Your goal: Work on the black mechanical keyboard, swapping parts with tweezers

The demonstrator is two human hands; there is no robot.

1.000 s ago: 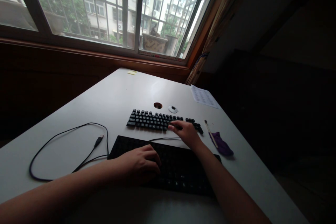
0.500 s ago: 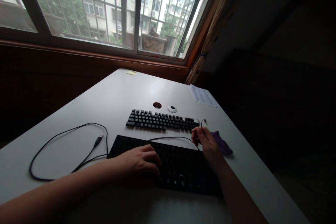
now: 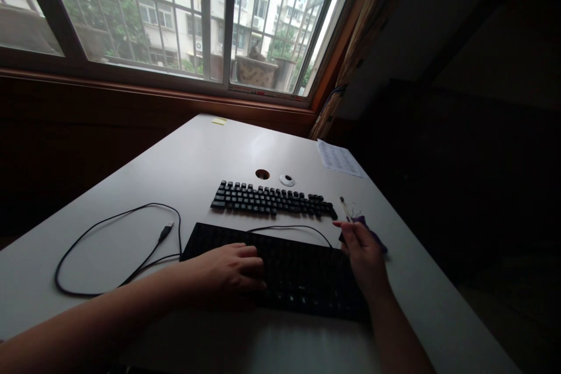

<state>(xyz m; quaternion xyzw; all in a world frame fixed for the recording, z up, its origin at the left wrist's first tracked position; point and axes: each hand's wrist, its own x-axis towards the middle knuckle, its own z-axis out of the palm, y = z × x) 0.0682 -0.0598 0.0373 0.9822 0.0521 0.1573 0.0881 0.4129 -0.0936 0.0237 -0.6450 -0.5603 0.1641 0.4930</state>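
A dark keyboard (image 3: 302,269) lies across the near part of the white table. My left hand (image 3: 241,269) rests on its left half with curled fingers, the thumb hidden from view. Beyond the keyboard's right end, my right hand (image 3: 362,248) has its fingers closed at the lower end of a thin brush (image 3: 345,205) with a dark tip. Just behind the fingers lies a purple cloth or pouch (image 3: 372,235), partly covered by the hand. Thin wires (image 3: 357,211) lie beside it. Behind the keyboard, loose black keycaps (image 3: 272,198) stand in keyboard order.
A black cable with a USB plug (image 3: 165,232) loops over the table's left side. Near the middle are a round cable hole (image 3: 262,175) and its grey cover (image 3: 287,180). Printed paper (image 3: 339,159) lies at the right edge, a yellow note (image 3: 219,121) at the back.
My right hand has moved right and slightly down, away from the keycaps. The two thin prongs that stuck up from its fingers no longer show there. My left hand stays nearly still.
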